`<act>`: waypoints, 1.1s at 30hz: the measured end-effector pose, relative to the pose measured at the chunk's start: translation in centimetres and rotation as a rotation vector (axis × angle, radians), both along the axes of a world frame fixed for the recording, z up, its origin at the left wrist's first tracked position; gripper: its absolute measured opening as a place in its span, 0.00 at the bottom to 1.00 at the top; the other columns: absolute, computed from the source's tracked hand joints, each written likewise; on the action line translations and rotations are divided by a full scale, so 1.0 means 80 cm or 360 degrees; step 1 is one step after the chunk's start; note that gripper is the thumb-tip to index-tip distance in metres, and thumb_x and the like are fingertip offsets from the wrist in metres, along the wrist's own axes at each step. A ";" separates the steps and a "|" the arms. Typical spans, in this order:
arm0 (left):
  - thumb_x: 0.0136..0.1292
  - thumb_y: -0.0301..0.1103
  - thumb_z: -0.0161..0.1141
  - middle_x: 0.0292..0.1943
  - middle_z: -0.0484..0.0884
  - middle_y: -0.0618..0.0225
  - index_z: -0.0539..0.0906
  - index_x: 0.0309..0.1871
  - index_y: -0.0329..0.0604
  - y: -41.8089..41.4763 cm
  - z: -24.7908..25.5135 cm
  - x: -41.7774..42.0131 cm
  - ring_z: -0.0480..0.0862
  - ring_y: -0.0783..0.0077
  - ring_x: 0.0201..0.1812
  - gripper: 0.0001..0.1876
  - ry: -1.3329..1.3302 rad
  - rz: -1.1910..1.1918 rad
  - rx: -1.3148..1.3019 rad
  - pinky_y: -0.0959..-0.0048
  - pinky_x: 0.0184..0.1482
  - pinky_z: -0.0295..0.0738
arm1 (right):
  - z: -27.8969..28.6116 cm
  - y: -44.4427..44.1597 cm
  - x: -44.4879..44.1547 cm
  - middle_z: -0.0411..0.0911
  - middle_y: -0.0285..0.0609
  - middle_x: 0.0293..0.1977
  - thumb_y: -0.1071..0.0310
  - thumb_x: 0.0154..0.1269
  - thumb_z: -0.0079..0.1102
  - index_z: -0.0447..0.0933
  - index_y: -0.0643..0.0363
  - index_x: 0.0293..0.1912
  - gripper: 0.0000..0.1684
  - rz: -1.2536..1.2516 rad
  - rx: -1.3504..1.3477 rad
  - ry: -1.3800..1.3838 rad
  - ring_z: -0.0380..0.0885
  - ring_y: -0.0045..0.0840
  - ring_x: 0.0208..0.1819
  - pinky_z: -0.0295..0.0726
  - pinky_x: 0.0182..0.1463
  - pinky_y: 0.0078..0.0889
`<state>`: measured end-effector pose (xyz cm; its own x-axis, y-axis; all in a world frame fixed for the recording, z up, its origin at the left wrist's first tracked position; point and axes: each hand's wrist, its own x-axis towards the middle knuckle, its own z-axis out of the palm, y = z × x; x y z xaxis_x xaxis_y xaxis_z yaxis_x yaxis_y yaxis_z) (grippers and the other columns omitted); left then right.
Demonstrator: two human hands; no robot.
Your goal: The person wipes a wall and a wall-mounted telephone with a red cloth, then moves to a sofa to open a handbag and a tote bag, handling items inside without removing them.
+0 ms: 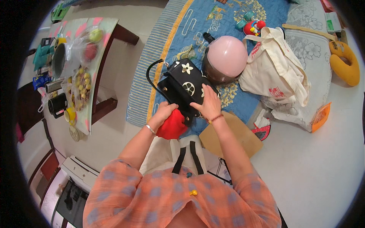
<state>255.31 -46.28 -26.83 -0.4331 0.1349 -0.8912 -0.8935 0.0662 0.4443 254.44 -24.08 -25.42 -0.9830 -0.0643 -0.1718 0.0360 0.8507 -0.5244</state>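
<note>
A black handbag (191, 74) with pale flower ornaments lies on the blue quilted bedspread (182, 31), its black handle looping to the left. My left hand (166, 111) grips a red cloth (172, 125) at the bag's near left edge, thumb on top. Spread over the bag's near right side is my right hand (209, 102), fingers apart on its surface; whether its hidden fingertips hold an edge cannot be seen. Just beyond the bag, a pink helmet (227, 56) with a dark visor rests on the bed.
Right of the helmet stands a cream canvas tote (273, 68). A brown cardboard piece (231, 134) lies below my right wrist. On the left, a table (98, 62) bears bagged fruit, a pot and mugs. A yellow neck pillow (345, 64) lies far right.
</note>
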 end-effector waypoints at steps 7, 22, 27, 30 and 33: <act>0.60 0.31 0.60 0.38 0.85 0.66 0.83 0.43 0.32 -0.034 0.082 0.020 0.83 0.74 0.37 0.12 0.0107 0.0289 0.0068 0.75 0.41 0.77 | -0.003 0.021 -0.031 0.81 0.56 0.28 0.60 0.62 0.56 0.82 0.58 0.42 0.14 -0.0412 -0.0156 -0.0247 0.82 0.50 0.33 0.80 0.38 0.49; 0.63 0.32 0.61 0.33 0.85 0.68 0.84 0.40 0.31 -0.033 0.054 0.081 0.82 0.77 0.33 0.11 0.0144 -0.0011 -0.0074 0.75 0.38 0.76 | 0.009 -0.035 0.034 0.79 0.53 0.40 0.69 0.64 0.52 0.71 0.56 0.49 0.13 0.0024 0.0022 -0.0468 0.80 0.50 0.36 0.79 0.39 0.51; 0.62 0.32 0.61 0.33 0.85 0.68 0.84 0.41 0.30 -0.035 0.052 0.084 0.82 0.77 0.33 0.12 0.0129 -0.0051 -0.0045 0.74 0.38 0.77 | -0.035 -0.065 0.038 0.71 0.67 0.58 0.63 0.71 0.44 0.66 0.70 0.63 0.28 -0.0443 -0.0730 -0.0713 0.68 0.53 0.64 0.64 0.69 0.40; 0.62 0.32 0.61 0.33 0.85 0.68 0.84 0.41 0.30 -0.029 0.046 0.090 0.82 0.77 0.33 0.12 0.0152 -0.0006 -0.0079 0.74 0.38 0.77 | -0.062 -0.033 0.006 0.68 0.62 0.63 0.68 0.68 0.44 0.65 0.62 0.67 0.28 -0.0593 -0.0648 -0.0871 0.66 0.50 0.66 0.65 0.69 0.38; 0.62 0.33 0.61 0.34 0.85 0.68 0.84 0.41 0.30 -0.017 0.053 0.091 0.82 0.76 0.34 0.12 0.0115 0.0051 -0.0081 0.74 0.39 0.77 | -0.100 -0.035 0.009 0.74 0.62 0.57 0.67 0.63 0.52 0.64 0.61 0.68 0.33 -0.0225 -0.0184 -0.0500 0.73 0.52 0.59 0.69 0.66 0.39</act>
<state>262.55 -47.67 -22.63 -0.5000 0.0755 -0.8627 -0.8611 0.0624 0.5045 255.12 -26.90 -33.39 -0.8841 0.0316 -0.4663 0.3234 0.7616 -0.5615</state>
